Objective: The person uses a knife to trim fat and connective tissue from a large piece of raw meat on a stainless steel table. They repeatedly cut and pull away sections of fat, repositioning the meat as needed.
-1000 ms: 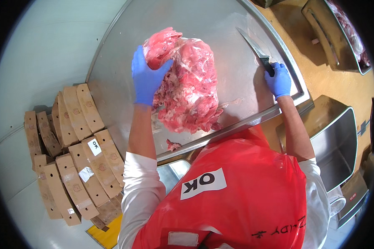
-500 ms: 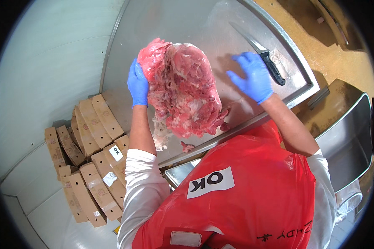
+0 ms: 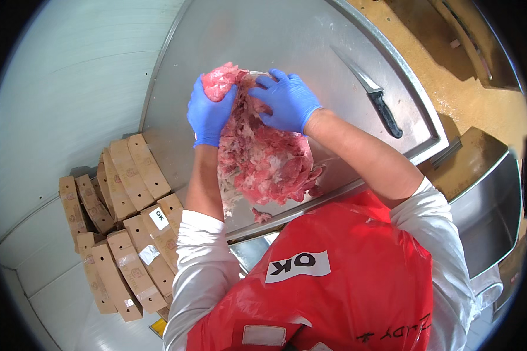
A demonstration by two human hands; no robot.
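A large piece of raw meat, pink-red with pale fat, lies on the steel worktable in front of me. My left hand, in a blue glove, is closed round the upper left lobe of the meat, thumb on the near side and fingers behind it. My right hand, also gloved in blue, rests on the upper right of the meat with its fingers apart. A knife with a black handle lies on the table to the right, untouched. One small meat scrap sits by the table's near edge.
The steel table has a raised rim. Stacked flattened cardboard boxes stand at the left, beside a pale wall. At the right is a deep metal bin. A wet yellowish floor shows beyond the table.
My right hand has moved left from the bare table onto the meat. My left hand has shifted right and now grips the meat's upper left lobe.
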